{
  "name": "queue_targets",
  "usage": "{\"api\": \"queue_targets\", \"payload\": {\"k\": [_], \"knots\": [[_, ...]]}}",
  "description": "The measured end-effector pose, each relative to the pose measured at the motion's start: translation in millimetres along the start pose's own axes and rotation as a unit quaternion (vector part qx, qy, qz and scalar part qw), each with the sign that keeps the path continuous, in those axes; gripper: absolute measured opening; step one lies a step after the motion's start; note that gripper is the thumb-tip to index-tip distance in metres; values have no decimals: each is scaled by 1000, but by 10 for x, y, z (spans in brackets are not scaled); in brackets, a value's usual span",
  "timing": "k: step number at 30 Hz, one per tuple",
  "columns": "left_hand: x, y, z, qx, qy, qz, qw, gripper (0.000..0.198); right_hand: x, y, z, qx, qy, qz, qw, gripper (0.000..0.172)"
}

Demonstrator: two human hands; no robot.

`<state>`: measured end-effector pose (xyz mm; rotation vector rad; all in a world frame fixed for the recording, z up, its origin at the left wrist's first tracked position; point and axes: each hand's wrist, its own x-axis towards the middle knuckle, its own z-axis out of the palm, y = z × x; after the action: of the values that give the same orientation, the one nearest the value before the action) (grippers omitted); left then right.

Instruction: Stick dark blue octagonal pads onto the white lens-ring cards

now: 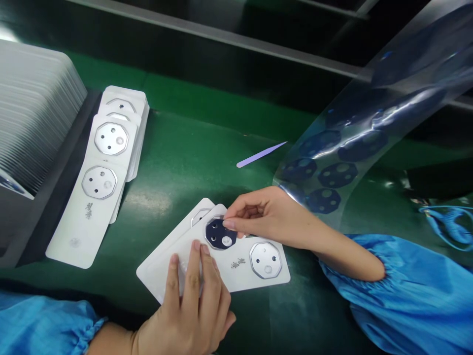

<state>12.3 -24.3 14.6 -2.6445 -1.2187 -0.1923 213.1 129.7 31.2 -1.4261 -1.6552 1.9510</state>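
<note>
My left hand lies with its fingers stretched out over a white rectangular panel, covering part of it. At the panel's upper end sits a dark blue octagonal sticker with several round holes. The thumb and fingertips of my right hand pinch that sticker at its right edge. Other white panels lie fanned out beneath; one shows a silver-rimmed octagon with holes near its right end.
Beyond my right hand, a curved clear film sheet carries several dark octagonal stickers. Purple tweezers lie on the green table. Overlapping white panels are at left, beside a grey box with a dense row of panels.
</note>
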Motion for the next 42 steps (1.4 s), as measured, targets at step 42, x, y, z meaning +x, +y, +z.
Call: {"api": "queue_targets", "payload": {"k": [42], "knots": [[3, -57, -5, -1, -7, 5, 1000, 55, 16, 153, 321, -526, 179, -237, 797, 54]]}}
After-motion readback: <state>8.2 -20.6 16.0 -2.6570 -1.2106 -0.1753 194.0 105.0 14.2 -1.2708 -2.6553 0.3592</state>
